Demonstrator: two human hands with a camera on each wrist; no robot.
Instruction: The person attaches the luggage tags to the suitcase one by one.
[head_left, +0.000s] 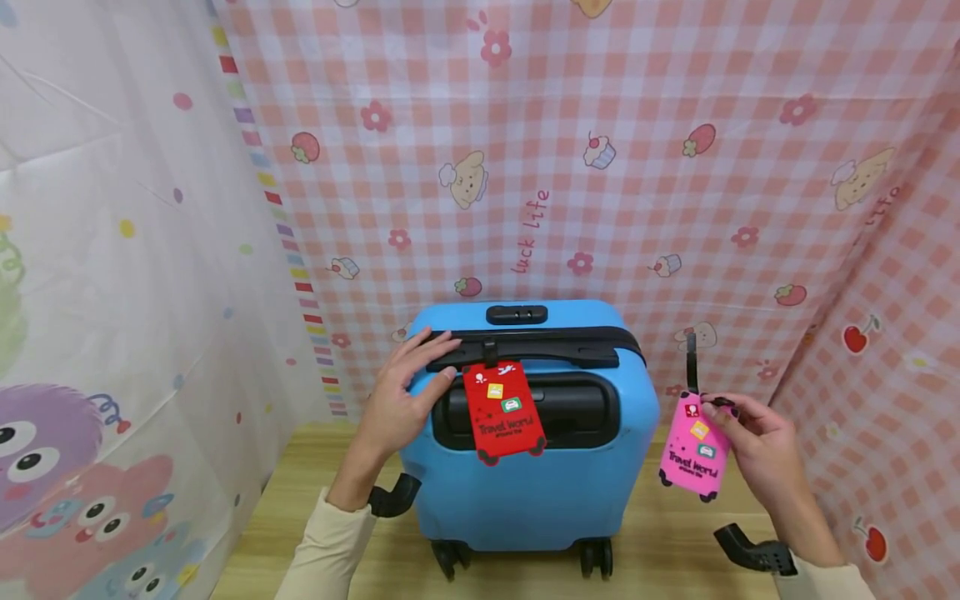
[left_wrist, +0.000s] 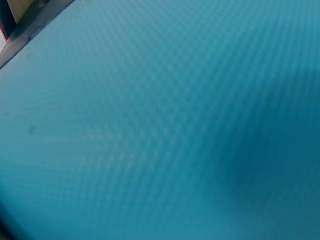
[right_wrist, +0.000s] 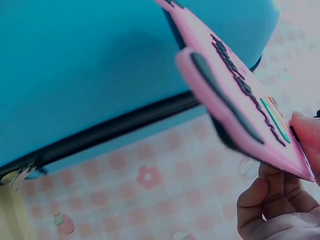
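A blue suitcase (head_left: 517, 500) stands upright in the middle of the head view. Its shell (left_wrist: 150, 120) fills nearly all of the left wrist view. My left hand (head_left: 401, 396) rests on its upper left corner, fingers extended beside the black top handle (head_left: 558, 352). A red luggage tag (head_left: 504, 412) hangs from that handle by a black strap. To the right of the suitcase, my right hand (head_left: 765, 446) pinches a pink luggage tag (head_left: 693, 450) near its top edge. The pink tag's black strap (head_left: 692, 362) sticks upward. In the right wrist view the tag (right_wrist: 230, 90) appears edge-on.
A black combination lock (head_left: 517, 314) sits on top of the suitcase, and black wheels (head_left: 596, 557) stand on the wood-patterned floor (head_left: 300, 500). Behind hangs a pink checked cloth (head_left: 570, 125); a white cartoon-print cloth (head_left: 150, 275) hangs at the left.
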